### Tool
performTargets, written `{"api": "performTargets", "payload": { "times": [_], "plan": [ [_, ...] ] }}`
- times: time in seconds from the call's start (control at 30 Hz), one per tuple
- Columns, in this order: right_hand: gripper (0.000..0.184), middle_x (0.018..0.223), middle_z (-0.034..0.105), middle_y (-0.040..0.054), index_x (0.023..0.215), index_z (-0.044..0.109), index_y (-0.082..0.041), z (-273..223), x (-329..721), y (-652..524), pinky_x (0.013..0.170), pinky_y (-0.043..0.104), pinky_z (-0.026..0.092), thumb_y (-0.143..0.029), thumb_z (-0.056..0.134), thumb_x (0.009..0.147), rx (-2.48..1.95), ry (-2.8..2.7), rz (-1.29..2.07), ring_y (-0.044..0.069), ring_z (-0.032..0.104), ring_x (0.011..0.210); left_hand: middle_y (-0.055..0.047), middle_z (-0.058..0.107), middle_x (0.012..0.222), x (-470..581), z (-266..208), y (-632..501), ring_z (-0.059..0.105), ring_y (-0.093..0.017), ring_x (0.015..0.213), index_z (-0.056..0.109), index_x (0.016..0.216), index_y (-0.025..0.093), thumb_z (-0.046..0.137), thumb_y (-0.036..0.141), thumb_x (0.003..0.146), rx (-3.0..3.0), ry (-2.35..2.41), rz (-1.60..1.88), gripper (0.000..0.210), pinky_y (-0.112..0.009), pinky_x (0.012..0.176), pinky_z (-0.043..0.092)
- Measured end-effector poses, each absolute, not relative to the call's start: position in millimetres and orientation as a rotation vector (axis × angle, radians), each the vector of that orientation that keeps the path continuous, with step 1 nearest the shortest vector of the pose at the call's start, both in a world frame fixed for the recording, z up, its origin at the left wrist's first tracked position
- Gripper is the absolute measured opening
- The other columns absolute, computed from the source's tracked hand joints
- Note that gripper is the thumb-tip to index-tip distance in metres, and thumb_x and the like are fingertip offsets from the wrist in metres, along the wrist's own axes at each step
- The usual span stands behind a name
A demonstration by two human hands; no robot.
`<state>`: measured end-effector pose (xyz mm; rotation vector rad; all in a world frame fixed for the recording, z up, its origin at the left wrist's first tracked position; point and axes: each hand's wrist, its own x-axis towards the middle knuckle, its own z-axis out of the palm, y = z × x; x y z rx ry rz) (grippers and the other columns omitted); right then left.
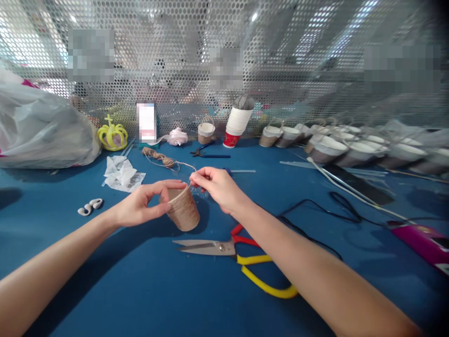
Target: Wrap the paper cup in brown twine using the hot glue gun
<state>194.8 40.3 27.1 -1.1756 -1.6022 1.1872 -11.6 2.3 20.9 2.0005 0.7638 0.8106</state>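
Note:
A small cup wrapped in brown twine (184,209) is tilted above the blue table (140,281), and my left hand (142,205) grips it by the rim between thumb and fingers. My right hand (215,186) pinches the loose twine strand (182,164) at the cup's upper edge. The strand runs back to a twine bundle (156,155) lying farther away on the table.
Scissors with red and yellow handles (231,255) lie just in front of the cup. A stack of paper cups (236,121), a row of wrapped cups (333,145), blue pliers (206,150), a glue gun (421,238) with black cable, a plastic bag (42,126) and a mesh screen surround the work area.

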Motion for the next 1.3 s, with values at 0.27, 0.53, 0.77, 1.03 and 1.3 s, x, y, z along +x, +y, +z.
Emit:
{"api": "performTargets", "payload": {
  "times": [0.27, 0.53, 0.77, 1.03, 1.3],
  "plan": [
    [0.021, 0.066, 0.06, 0.0004, 0.069, 0.057, -0.016, 19.2, 191.9, 41.5, 0.056, 0.026, 0.036, -0.036, 0.058, 0.072, -1.158, -1.652, 1.152, 0.011, 0.048, 0.058, -0.014, 0.047, 0.134, -11.1, 21.4, 2.2, 0.041, -0.025, 0.125, 0.049, 0.07, 0.015, 0.05, 0.024, 0.085, 2.0, 0.741, 0.813, 0.018, -0.039, 0.102, 0.034],
    [0.024, 0.062, 0.054, -0.0021, 0.068, 0.055, -0.017, 14.7, 186.3, 38.7, 0.056, 0.025, 0.036, -0.04, 0.057, 0.073, -1.152, -1.67, 1.119, 0.01, 0.044, 0.056, -0.014, 0.047, 0.134, -11.6, 21.4, 2.4, 0.042, -0.025, 0.125, 0.049, 0.069, 0.015, 0.051, 0.025, 0.085, 2.0, 0.736, 0.821, 0.019, -0.04, 0.101, 0.034],
    [0.026, 0.063, 0.052, -0.0018, 0.069, 0.051, -0.018, 9.4, 183.0, 35.2, 0.058, 0.026, 0.038, -0.043, 0.053, 0.076, -1.133, -1.675, 1.107, 0.011, 0.046, 0.058, -0.016, 0.051, 0.13, -7.0, 20.2, 0.1, 0.045, -0.027, 0.122, 0.045, 0.067, 0.016, 0.058, 0.027, 0.08, 2.036, 0.776, 0.864, 0.021, -0.041, 0.099, 0.036],
    [0.024, 0.063, 0.05, -0.0027, 0.07, 0.05, -0.018, 9.9, 181.5, 29.9, 0.057, 0.025, 0.037, -0.041, 0.05, 0.079, -1.126, -1.696, 1.075, 0.011, 0.045, 0.058, -0.016, 0.059, 0.118, -0.9, 17.8, -2.2, 0.048, -0.024, 0.119, 0.037, 0.064, 0.018, 0.06, 0.027, 0.078, 2.111, 0.851, 0.933, 0.028, -0.04, 0.097, 0.039],
    [0.027, 0.062, 0.049, -0.003, 0.07, 0.048, -0.019, 9.2, 182.3, 28.4, 0.055, 0.025, 0.036, -0.044, 0.048, 0.08, -1.13, -1.705, 1.065, 0.011, 0.044, 0.056, -0.012, 0.062, 0.114, -10.8, 30.4, 2.8, 0.043, -0.023, 0.125, 0.049, 0.07, 0.017, 0.059, 0.024, 0.079, 2.101, 0.811, 0.722, 0.015, -0.037, 0.101, 0.037]
  ]
}}
